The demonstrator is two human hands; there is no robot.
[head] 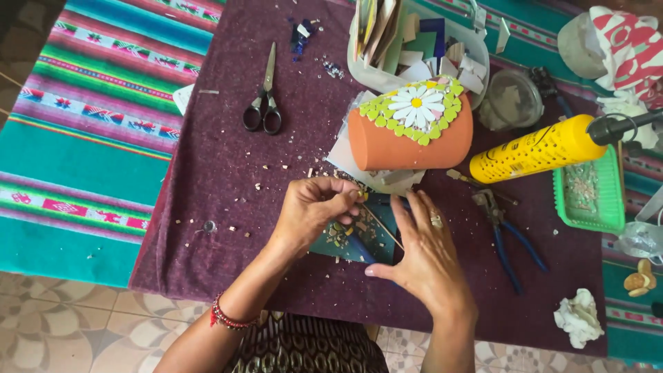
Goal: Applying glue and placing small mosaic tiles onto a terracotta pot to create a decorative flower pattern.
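Purple cloth (228, 173) over striped blanket (83, 138), tiled floor (62, 318); left hand (314, 207) pinches stick (381, 228), right hand (421, 259) flat.

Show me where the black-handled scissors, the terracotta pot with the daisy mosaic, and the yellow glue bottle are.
black-handled scissors (263, 103): head view, on the pivot above the handles.
terracotta pot with the daisy mosaic (407, 146): head view, on its bare orange side.
yellow glue bottle (535, 149): head view, mid-body.
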